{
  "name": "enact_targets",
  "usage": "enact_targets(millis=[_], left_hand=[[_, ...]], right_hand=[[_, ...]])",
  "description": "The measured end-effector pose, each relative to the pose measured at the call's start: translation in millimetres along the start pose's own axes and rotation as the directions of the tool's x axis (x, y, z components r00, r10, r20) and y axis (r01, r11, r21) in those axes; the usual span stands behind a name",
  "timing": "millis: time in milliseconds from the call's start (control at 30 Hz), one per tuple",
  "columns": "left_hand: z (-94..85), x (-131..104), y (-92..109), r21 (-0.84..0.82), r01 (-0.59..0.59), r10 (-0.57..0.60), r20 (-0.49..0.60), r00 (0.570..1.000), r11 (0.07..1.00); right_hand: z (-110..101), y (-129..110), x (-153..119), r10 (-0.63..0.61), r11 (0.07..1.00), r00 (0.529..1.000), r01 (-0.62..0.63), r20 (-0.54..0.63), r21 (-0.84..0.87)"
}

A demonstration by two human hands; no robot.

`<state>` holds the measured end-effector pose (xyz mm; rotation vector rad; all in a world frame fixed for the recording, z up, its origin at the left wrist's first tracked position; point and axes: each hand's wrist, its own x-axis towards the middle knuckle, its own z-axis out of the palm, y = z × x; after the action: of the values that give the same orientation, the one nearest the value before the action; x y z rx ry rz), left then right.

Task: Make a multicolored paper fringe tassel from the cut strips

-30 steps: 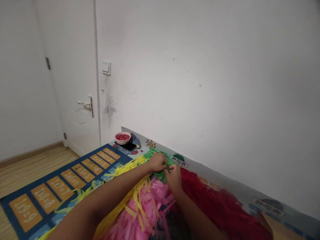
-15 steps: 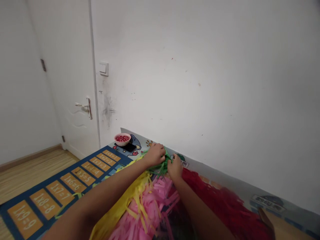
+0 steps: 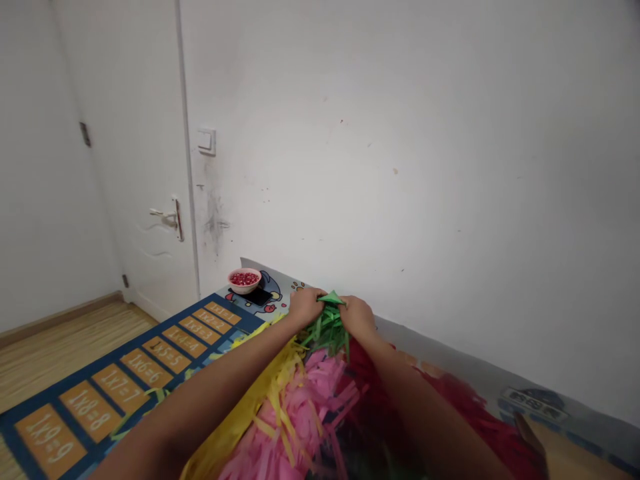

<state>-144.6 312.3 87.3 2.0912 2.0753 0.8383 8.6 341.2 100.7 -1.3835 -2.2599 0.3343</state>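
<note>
Both my hands meet near the table's far edge, closed around a bunch of green paper strips (image 3: 329,325). My left hand (image 3: 306,307) grips the bunch's top from the left, and my right hand (image 3: 358,316) pinches it from the right. A green flap sticks up between the fingers, with the strips hanging below. Pink strips (image 3: 305,400) lie just under the bunch, yellow material (image 3: 235,417) is beside them on the left, and red strips (image 3: 465,407) spread out to the right, partly behind my right forearm.
A pink bowl of red pieces (image 3: 245,281) stands at the table's far left corner, next to a dark flat object (image 3: 257,296). The printed table mat (image 3: 185,319) runs along a white wall (image 3: 400,147). A brown object edge (image 3: 531,440) shows at the lower right.
My right hand has moved up and slightly right. The green bunch now hangs from both hands, its flap showing between them. My left hand has shifted a little left.
</note>
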Motion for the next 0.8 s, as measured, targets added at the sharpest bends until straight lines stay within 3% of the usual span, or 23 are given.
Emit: enact_targets(millis=[100,300,567,800], left_hand=[[-12.5,5,-8,-0.035,-0.087,0.09,0.085,0.992,0.996],[-24.3,-4,-23,-0.048,-0.306,0.31,0.176,0.934,0.951],[-14.5,-21,-16,0.148,-0.252,0.241,0.091,0.966,0.956],[-14.5,-22,0,0.31,-0.264,0.242,0.108,0.964,0.913]], right_hand=[[-6,5,4,0.012,1.0,0.999,-0.012,0.037,0.017],[-4,12,2,0.045,0.996,0.997,-0.049,0.058,0.068],[-1,18,-5,0.049,0.988,0.998,-0.053,0.028,0.144],[19,4,-14,0.115,0.977,0.988,-0.095,-0.101,0.191]])
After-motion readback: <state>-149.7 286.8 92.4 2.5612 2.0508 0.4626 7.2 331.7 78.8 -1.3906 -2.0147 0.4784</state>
